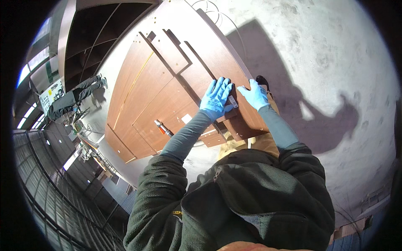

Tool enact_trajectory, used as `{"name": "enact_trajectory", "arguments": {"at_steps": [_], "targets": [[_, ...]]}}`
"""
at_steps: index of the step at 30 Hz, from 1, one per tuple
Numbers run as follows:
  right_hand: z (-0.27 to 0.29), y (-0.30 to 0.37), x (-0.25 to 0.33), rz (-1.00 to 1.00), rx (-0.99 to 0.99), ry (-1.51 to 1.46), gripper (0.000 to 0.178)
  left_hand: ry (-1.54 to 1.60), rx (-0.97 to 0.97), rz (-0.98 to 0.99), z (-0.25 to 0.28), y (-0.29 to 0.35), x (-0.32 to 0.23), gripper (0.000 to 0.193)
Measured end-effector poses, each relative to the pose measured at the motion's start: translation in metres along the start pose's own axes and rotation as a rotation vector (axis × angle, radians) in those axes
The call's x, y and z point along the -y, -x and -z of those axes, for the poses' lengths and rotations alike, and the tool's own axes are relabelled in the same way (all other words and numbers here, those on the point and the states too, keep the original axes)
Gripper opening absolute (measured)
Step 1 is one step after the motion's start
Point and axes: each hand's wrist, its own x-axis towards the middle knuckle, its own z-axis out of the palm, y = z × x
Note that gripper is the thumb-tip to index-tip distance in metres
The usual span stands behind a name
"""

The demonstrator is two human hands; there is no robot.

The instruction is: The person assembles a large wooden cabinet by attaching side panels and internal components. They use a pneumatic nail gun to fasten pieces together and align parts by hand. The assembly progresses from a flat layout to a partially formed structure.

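My left hand (215,99), in a blue glove, lies flat on a brown wood-look panel (234,71) with its fingers stretched out. Beside its thumb is a small pale label (233,101). My right hand (255,96), gloved in the same blue, sits at the panel's right edge. Its thumb is on top and its fingers bend over the edge, their tips hidden. Left of my left forearm, a silver and black hand tool (162,127) with an orange part rests on the brown boards (157,94); its exact kind is unclear.
Dark raised strips (184,50) cross the boards. A large dark open cabinet (90,39) stands at the far left. Another person (75,98) is beyond it, near a cluttered bench. A thin cable (228,19) lies on the pale floor (335,54), where my shadow falls.
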Motion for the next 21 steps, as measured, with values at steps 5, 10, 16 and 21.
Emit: {"name": "enact_trajectory", "arguments": {"at_steps": [5,10,16,21], "targets": [[-0.004,-0.004,-0.008,-0.016,0.078,0.112,0.072,-0.176,0.241,-0.085,0.009,0.003,0.012,0.091],[-0.006,-0.008,-0.014,0.011,0.04,0.184,0.084,-0.121,0.331,-0.104,0.022,-0.027,0.011,0.062],[0.0,-0.016,-0.009,0.077,0.197,0.155,0.069,-0.156,0.271,-0.175,0.03,-0.029,0.011,0.045],[0.014,-0.015,0.0,0.135,0.194,0.287,0.075,-0.147,0.319,-0.142,0.029,-0.032,0.008,0.046]]}}
